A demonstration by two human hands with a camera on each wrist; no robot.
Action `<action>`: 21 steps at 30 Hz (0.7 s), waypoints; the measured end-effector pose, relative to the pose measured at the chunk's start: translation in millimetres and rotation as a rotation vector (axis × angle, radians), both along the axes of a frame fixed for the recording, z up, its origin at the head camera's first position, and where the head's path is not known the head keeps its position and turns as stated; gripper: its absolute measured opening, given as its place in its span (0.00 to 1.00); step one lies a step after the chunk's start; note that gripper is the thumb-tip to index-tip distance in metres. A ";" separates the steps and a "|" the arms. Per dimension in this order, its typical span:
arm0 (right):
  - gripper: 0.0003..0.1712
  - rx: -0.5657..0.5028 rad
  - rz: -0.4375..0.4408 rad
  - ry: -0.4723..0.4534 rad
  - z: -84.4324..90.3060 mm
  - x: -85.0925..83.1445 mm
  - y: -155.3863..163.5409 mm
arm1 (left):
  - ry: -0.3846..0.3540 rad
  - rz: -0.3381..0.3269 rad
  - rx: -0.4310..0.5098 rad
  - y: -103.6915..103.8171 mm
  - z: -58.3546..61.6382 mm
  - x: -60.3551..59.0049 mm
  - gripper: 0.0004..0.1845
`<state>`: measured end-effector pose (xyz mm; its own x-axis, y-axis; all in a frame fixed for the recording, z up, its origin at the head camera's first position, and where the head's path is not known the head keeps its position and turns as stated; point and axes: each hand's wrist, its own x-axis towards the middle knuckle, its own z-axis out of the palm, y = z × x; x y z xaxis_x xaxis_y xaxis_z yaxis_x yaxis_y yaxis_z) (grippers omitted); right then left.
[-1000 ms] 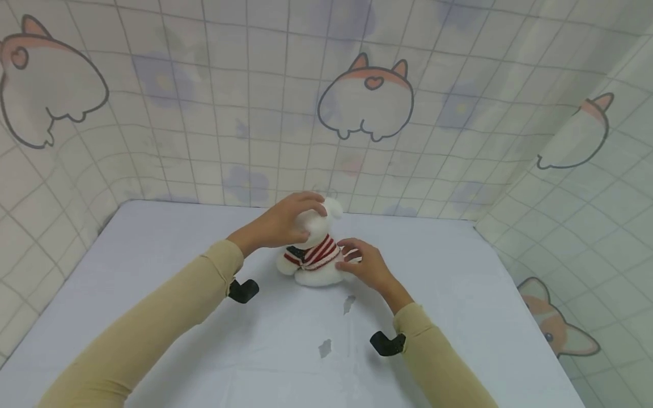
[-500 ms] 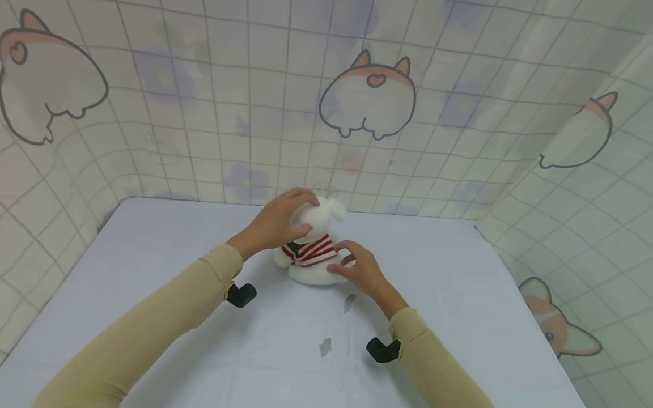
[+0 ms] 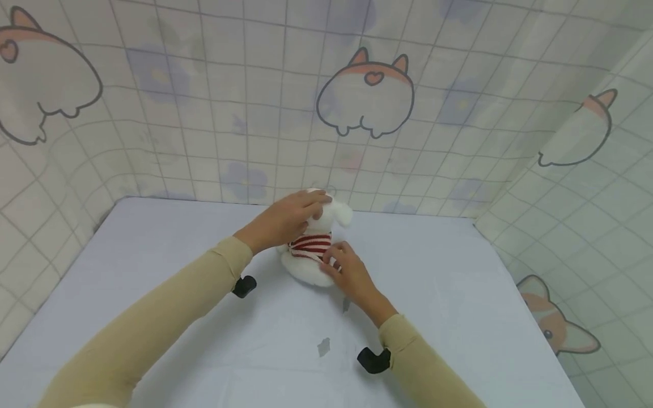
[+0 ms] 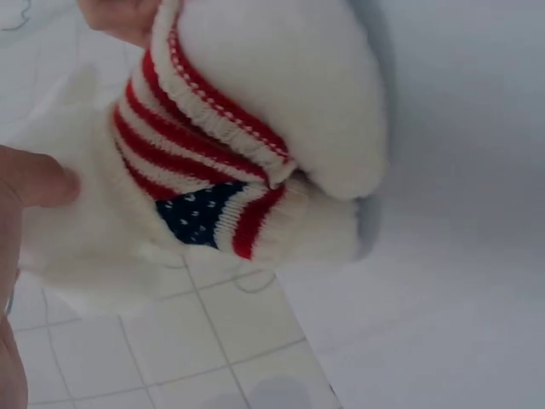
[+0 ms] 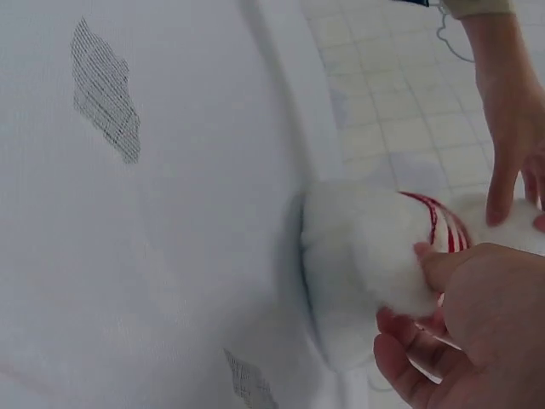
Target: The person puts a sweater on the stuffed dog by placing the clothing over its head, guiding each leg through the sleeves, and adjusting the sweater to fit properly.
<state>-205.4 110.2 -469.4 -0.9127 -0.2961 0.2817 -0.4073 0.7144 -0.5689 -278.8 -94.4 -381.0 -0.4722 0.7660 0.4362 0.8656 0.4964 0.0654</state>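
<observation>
A white plush toy (image 3: 301, 268) in a knitted red-and-white striped sweater (image 3: 312, 243) sits upright near the table's back edge. My left hand (image 3: 288, 218) grips its head from above, fingers curled over the top. The left wrist view shows the sweater's navy patch with white spots (image 4: 194, 217), which is out of sight in the head view. Low on the toy's right side, my right hand (image 3: 351, 273) pinches the plush between thumb and fingers. In the right wrist view, that hand (image 5: 477, 328) covers part of the sweater, and the left hand (image 5: 515, 136) shows beyond it.
A white cloth covers the table (image 3: 214, 351); two grey patches (image 3: 323, 347) mark it in front of the toy. Behind stands a tile-patterned curtain (image 3: 245, 113) with cartoon corgis. Black wrist-worn pieces (image 3: 374, 360) stick out by both sleeves.
The plush toy has turned on the spot, so its navy patch has gone from the head view and its ear hangs further right. My right hand has moved slightly left with it.
</observation>
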 end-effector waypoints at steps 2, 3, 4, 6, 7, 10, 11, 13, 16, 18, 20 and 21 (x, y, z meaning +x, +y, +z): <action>0.06 0.030 0.012 0.041 1.1 2.4 -4.4 | 0.103 0.001 -0.019 0.1 -1.5 -1.8 0.11; 0.06 0.038 0.021 0.062 1.7 3.3 -6.4 | 0.146 0.006 -0.023 0.1 -2.4 -2.4 0.10; 0.06 0.044 0.027 0.081 2.5 4.3 -8.2 | 0.181 0.011 -0.022 0.0 -3.4 -2.9 0.09; 0.06 0.051 0.033 0.115 3.9 5.5 -10.5 | 0.219 0.028 -0.009 0.6 -5.2 -2.5 0.07; 0.07 0.050 0.032 0.129 4.7 5.8 -12.1 | 0.225 0.040 0.001 0.0 -6.6 -1.7 0.07; 0.08 0.040 0.021 0.140 7.5 6.6 -14.0 | 0.212 0.070 0.041 -1.6 -10.5 3.1 0.08; 0.08 0.037 0.019 0.134 8.6 6.6 -14.0 | 0.215 0.080 0.050 -2.6 -12.0 5.2 0.09; 0.10 0.030 0.019 0.121 9.9 5.6 -13.0 | 0.240 0.097 0.059 -5.8 -15.4 10.7 0.11; 0.13 0.023 0.025 0.107 11.5 2.2 -10.3 | 0.297 0.117 0.049 -13.1 -22.6 19.1 0.10; 0.14 0.026 0.029 0.118 11.4 -1.3 -7.9 | 0.301 0.114 0.051 -18.1 -28.4 24.5 0.10; 0.14 0.019 0.038 0.131 11.3 -4.9 -5.4 | 0.259 0.105 0.063 -22.3 -34.9 28.7 0.12; 0.14 0.011 0.044 0.135 10.7 -7.0 -4.3 | 0.221 0.098 0.075 -24.1 -38.2 30.6 0.13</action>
<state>-212.4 105.9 -458.7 -0.8529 -0.3387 0.3974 -0.5105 0.7005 -0.4987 -248.2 -118.5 -419.2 -0.4292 0.6826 0.5914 0.8110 0.5796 -0.0803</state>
